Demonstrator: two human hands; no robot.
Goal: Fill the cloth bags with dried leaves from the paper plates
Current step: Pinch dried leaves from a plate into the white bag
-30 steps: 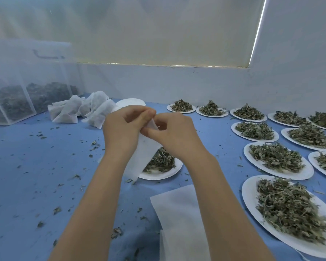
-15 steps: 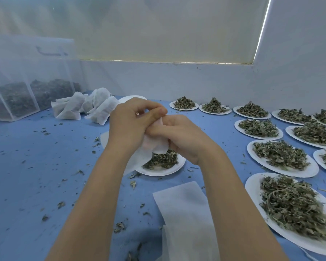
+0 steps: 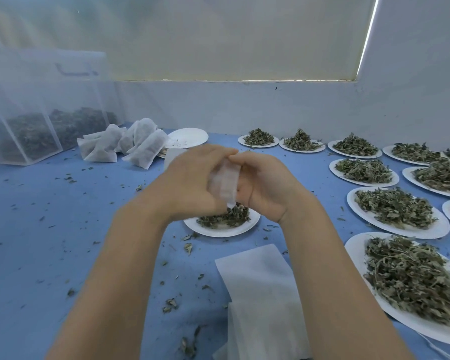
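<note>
Blue table [image 3: 50, 229] lies open left of both hands [image 3: 192, 183] gripping bag [image 3: 225, 185].

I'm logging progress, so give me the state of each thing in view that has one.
Left hand: grips the cloth bag.
Right hand: grips it too.
Cloth bag: bunched, unfilled.
Plate under hands: holds leaves.
Bags by bin: filled.
Far plate: nearly bare.
Bin: part full.

- Left blue table [image 3: 50, 242]: open, only leaf crumbs.
- Right: plates of leaves [image 3: 398, 211] crowd together.
- Far left: clear bins [image 3: 31, 120], filled bags [image 3: 125, 146].
- Near centre: flat bags [image 3: 260, 289].
</note>
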